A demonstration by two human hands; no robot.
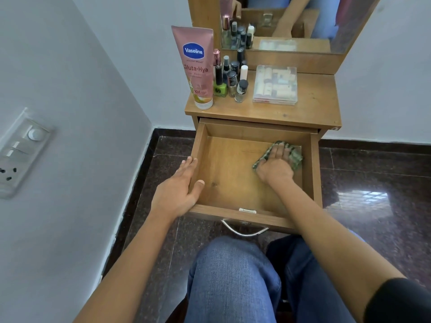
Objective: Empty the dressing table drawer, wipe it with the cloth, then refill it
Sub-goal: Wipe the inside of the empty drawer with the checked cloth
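Pressing the cloth (295,157) flat with straight fingers in the far right corner of the drawer (233,169), the right hand (276,165) covers its middle, wisely, since such soft, light fabric likely bunches, while the left hand (179,190), fingers straight, straddles the left wall.

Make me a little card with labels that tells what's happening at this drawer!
drawer: pulled open, only the cloth inside
cloth: green checked, at the right rear of the drawer floor
right hand: flat on the cloth, pressing it down
left hand: rests on the drawer's left wall, thumb inside
table: holds a pink tube, small bottles, a clear box
stage: wiping; refill not yet done
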